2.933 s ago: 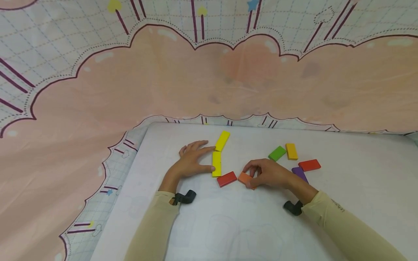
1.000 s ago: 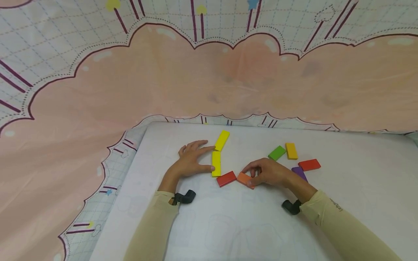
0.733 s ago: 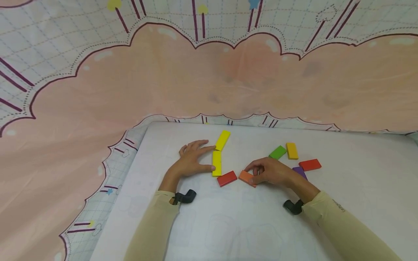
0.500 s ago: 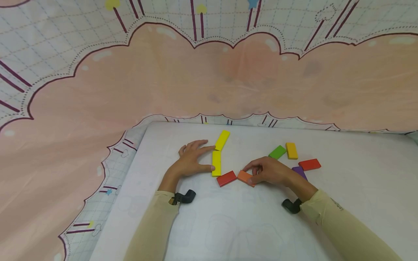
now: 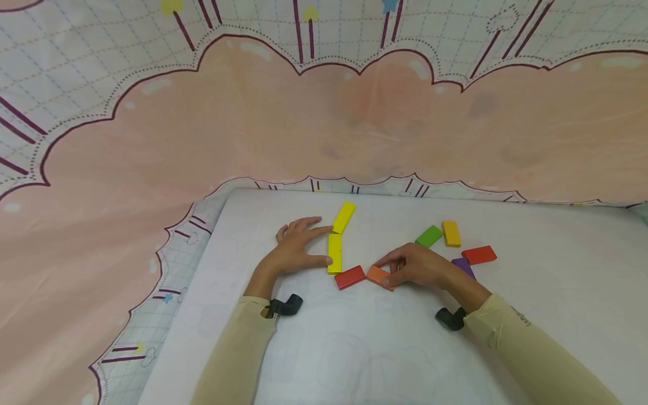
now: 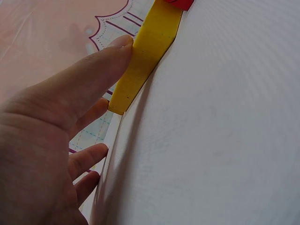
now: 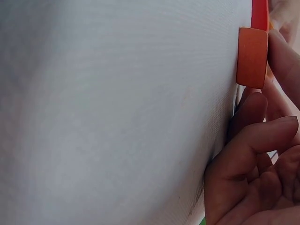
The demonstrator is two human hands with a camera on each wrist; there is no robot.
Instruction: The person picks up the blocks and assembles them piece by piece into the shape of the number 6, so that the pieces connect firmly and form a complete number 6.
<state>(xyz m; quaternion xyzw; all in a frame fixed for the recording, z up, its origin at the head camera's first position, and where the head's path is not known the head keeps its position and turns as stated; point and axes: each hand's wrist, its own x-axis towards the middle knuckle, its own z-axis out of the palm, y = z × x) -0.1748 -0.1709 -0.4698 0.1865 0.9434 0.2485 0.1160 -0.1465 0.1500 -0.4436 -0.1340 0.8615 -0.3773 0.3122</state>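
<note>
Flat rectangular blocks lie end to end on a white tabletop (image 5: 324, 349). My left hand (image 5: 293, 250) is spread flat at the left: its thumb touches the nearer yellow block (image 5: 334, 254), and its index fingertip touches the farther yellow block (image 5: 344, 217). A red block (image 5: 350, 278) runs on from the nearer yellow one. Beside its right end is an orange block (image 5: 377, 276), which my right hand (image 5: 417, 267) pinches between thumb and fingers. The right wrist view has this orange block (image 7: 252, 57) meeting the red one, with the thumb along it.
Behind my right hand lie a green block (image 5: 428, 236) and an orange-yellow block (image 5: 451, 233). Farther right are another red block (image 5: 478, 255) and a purple block (image 5: 463, 266), partly hidden by the wrist. A patterned pink cloth (image 5: 324, 129) hangs behind the table.
The orange block has turned very slightly in my right hand's pinch, its near right end edging away from me. My left hand and the other blocks stay where they were.
</note>
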